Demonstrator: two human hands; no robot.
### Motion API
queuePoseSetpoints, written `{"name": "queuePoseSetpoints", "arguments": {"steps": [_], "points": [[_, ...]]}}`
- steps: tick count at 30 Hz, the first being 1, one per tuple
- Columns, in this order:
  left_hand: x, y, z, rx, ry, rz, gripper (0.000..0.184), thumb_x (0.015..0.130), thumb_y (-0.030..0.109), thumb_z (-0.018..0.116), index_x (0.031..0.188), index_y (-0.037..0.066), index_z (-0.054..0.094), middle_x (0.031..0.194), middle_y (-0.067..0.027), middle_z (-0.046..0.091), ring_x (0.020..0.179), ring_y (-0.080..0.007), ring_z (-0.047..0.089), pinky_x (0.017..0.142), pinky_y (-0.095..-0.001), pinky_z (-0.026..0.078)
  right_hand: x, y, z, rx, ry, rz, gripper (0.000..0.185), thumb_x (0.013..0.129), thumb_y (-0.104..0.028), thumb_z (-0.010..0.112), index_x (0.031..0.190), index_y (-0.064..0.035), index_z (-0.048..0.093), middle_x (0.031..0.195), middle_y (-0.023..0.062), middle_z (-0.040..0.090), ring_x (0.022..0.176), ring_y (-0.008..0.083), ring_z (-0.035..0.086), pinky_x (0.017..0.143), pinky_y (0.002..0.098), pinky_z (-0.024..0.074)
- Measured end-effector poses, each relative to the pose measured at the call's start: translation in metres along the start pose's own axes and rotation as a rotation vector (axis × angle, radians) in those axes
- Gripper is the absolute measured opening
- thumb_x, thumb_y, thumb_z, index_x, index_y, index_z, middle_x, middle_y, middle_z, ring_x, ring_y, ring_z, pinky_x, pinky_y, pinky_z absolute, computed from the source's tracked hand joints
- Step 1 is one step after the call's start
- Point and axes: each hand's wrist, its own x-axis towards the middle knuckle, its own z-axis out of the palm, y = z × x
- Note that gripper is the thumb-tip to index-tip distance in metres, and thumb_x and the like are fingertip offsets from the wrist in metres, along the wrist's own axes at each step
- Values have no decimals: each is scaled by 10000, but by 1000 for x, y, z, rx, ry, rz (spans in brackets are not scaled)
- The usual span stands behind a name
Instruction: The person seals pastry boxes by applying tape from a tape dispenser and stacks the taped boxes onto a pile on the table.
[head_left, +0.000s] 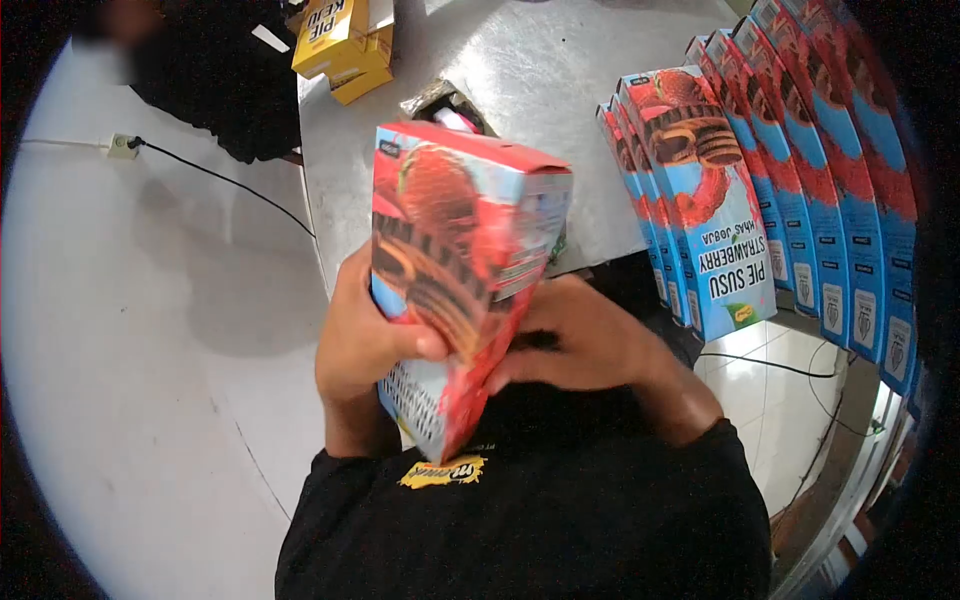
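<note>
A tall pie box [440, 225] with strawberry and chocolate pie pictures is held up, tilted, in front of my dark shirt. My left hand [370, 340] grips its left side, the thumb lying across the printed front. On the other side, my right hand [585, 340] holds the box's narrow side low down, with the thumb near the lower edge and some fingers hidden. The top of the box looks closed, and its print is a little blurred. Behind it, partly hidden, lies an open container [445, 100] with something pink in it.
Several matching strawberry pie boxes [700, 200] stand in a row at the right of the metal table [580, 60]. Yellow boxes [335, 40] sit at the far left. A person in dark clothes [215, 75] is beyond the table edge. A black cord [225, 178] runs from a wall socket [122, 146].
</note>
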Motion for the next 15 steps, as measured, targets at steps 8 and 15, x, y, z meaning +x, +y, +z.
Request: {"name": "queuePoseSetpoints", "arguments": {"steps": [8, 15], "points": [[18, -47, -31, -212, -275, 42, 638, 938, 518, 694, 1255, -18, 555, 1096, -80, 677, 908, -145, 653, 844, -296, 543, 7, 0, -3, -250, 239, -46, 362, 764, -312, 909, 759, -37, 674, 704, 80, 657, 613, 196, 648, 552, 327, 483], [-11, -37, -2, -333, -9, -38, 598, 1017, 465, 607, 1364, -7, 485, 1163, -84, 640, 895, -135, 641, 818, -289, 549, 21, 43, -26, -403, 493, 336, 347, 933, -355, 744, 997, -18, 691, 1208, 186, 568, 1241, 316, 523, 1072, 419, 406]]}}
